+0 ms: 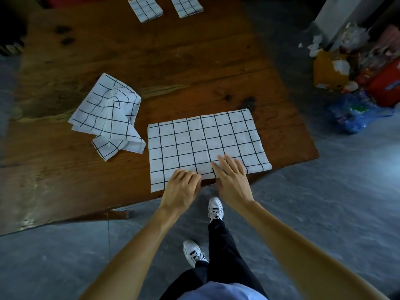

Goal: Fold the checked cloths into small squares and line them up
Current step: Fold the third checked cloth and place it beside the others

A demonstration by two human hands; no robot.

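Observation:
A white cloth with a dark grid (203, 141) lies flat as a wide rectangle at the near edge of the wooden table (151, 61). My left hand (181, 189) rests on its near edge with fingers curled, pinching the hem. My right hand (232, 178) lies flat, fingers spread, on the cloth's near edge just to the right. A crumpled checked cloth (108, 115) lies to the left. Side by side at the far edge sit two folded small squares: the left folded square (145, 8) and the right folded square (186, 5).
The table's near right corner (316, 150) is close to the flat cloth. A heap of bags, boxes and plastic litter (357, 79) sits on the grey floor to the right. My legs and white shoes (215, 207) stand below the table edge.

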